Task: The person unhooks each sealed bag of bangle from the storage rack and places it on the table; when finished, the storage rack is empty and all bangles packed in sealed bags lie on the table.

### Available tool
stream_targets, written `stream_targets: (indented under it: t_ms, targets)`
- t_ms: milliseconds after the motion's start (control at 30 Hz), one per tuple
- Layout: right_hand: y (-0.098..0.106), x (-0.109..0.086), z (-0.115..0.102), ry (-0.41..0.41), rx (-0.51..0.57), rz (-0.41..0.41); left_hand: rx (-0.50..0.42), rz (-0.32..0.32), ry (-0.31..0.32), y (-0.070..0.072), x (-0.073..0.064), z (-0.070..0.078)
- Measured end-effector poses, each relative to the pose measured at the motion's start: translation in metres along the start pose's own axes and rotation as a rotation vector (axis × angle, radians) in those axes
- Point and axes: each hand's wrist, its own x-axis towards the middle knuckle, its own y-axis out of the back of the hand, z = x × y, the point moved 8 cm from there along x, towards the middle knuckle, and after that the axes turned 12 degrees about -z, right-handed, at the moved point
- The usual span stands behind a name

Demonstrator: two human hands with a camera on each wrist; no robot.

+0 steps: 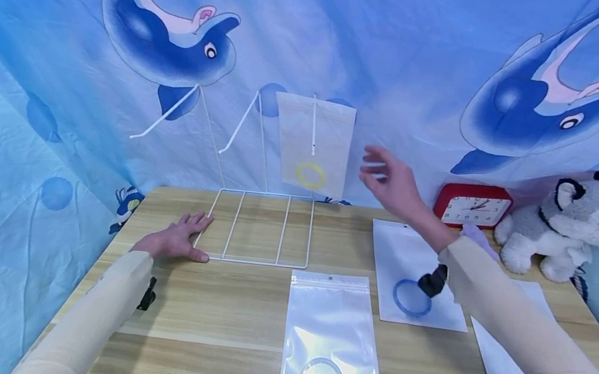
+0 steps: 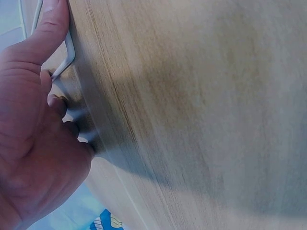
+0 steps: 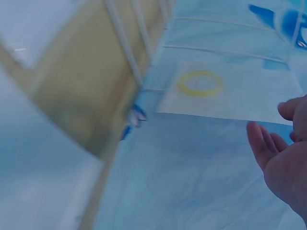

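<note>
A white wire rack (image 1: 248, 262) stands on the wooden table, with upright hooks at its back. My left hand (image 1: 177, 237) holds the rack's front left corner, thumb along the front wire and fingers at the side wire. In the left wrist view, the bent wire corner shows between thumb and fingers. A pouch (image 1: 315, 132) containing a yellow ring (image 1: 310, 176) hangs from the rightmost hook. To the right of this pouch, my right hand (image 1: 392, 184) is raised in the air, fingers loosely bent and holding nothing. The right wrist view shows its fingertips near the hanging pouch's edge.
A pouch with a pale ring (image 1: 331, 351) lies at the front, a pouch with a blue ring (image 1: 412, 297) behind it. Another white pouch (image 1: 515, 371) lies partly under the right sleeve. A red clock (image 1: 472, 205) and a plush dog (image 1: 552, 229) stand at the back right.
</note>
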Motion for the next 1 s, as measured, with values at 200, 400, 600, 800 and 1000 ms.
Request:
stream_targets:
  t_ms: [200,400,600,800,1000]
  targets:
    - [0.013,0.032,-0.009,0.004,0.051,0.086,-0.003,-0.002,0.001,-0.002,0.001,-0.002]
    - [0.016,0.051,-0.012,-0.023,0.091,0.112,-0.002,-0.013,0.0,-0.004,0.004,-0.003]
    - [0.016,0.071,-0.01,-0.084,0.137,0.162,-0.008,-0.008,0.025,0.0,0.004,-0.006]
    - [0.014,0.085,-0.008,-0.121,0.214,0.17,-0.009,-0.01,0.021,-0.001,0.005,-0.008]
    - [0.013,0.095,-0.012,-0.116,0.268,0.157,-0.009,-0.004,0.013,0.0,0.005,-0.008]
